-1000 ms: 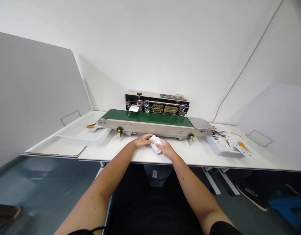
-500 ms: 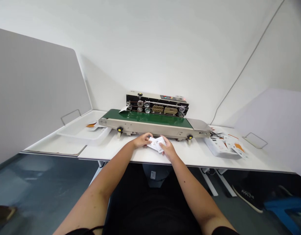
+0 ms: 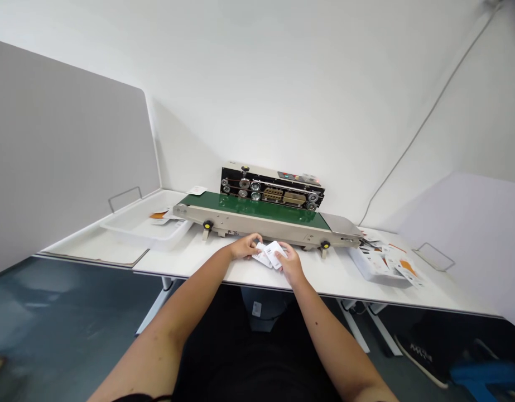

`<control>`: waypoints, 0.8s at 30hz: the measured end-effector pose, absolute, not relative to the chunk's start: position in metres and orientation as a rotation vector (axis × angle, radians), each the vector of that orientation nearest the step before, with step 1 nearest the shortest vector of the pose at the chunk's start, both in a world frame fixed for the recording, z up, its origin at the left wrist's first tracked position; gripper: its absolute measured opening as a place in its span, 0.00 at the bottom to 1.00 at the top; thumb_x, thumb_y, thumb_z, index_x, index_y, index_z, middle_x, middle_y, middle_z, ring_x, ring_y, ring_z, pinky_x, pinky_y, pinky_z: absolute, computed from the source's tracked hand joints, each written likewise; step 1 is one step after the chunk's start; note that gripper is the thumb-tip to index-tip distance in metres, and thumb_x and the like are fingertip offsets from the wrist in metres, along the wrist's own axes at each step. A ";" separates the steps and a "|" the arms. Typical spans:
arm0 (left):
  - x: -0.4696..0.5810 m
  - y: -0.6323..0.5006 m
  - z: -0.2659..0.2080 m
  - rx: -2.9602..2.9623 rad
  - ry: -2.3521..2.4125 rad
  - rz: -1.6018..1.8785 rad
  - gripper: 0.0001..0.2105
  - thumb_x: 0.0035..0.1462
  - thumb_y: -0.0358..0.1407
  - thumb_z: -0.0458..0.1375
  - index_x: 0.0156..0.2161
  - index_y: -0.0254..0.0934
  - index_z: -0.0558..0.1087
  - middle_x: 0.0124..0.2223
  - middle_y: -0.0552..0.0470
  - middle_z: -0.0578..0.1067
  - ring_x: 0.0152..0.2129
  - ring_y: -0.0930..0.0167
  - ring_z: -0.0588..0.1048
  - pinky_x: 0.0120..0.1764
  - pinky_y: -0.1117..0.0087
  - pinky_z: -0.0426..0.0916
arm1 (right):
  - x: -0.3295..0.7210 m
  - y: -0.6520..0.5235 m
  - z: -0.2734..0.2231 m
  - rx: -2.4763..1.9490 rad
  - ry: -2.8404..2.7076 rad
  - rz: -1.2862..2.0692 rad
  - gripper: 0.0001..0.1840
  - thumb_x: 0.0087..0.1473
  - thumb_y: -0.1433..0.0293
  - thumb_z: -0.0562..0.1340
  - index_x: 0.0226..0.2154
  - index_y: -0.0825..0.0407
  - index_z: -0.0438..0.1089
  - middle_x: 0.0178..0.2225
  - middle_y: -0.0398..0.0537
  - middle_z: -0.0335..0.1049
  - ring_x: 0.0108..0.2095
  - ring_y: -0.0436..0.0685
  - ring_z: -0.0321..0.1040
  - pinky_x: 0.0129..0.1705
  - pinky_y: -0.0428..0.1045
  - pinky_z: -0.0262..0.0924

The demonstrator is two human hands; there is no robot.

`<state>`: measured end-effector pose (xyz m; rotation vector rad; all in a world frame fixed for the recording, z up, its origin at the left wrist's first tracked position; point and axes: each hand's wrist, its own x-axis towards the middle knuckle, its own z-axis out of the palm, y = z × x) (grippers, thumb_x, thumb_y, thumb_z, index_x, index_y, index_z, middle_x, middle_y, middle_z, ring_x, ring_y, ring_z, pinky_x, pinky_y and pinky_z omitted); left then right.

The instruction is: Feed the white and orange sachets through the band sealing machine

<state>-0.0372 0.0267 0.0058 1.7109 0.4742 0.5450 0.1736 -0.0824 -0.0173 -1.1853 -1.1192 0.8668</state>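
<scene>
The left hand and right hand pinch overlapping cards between closed fingers, over the table before the conveyor. They seem to be fanning them; parting one calls for a light, steady grip.

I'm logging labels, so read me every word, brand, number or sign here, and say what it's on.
No text can be quoted.
Held cards: print too small.
Packets in right tub and left tub: too small.
Marks on conveyor frame and machine top: blurred.
White piece at conveyor's left end: blurred.
Sticker below table: too small.
</scene>
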 end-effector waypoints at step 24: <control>-0.039 0.025 0.006 1.685 0.488 0.515 0.24 0.50 0.43 0.68 0.44 0.39 0.60 0.25 0.60 0.71 0.14 0.79 0.64 0.18 0.80 0.55 | 0.315 0.010 0.137 -1.255 -0.688 0.493 0.31 0.53 0.67 0.61 0.59 0.54 0.59 0.28 0.43 0.71 0.16 0.45 0.60 0.16 0.40 0.54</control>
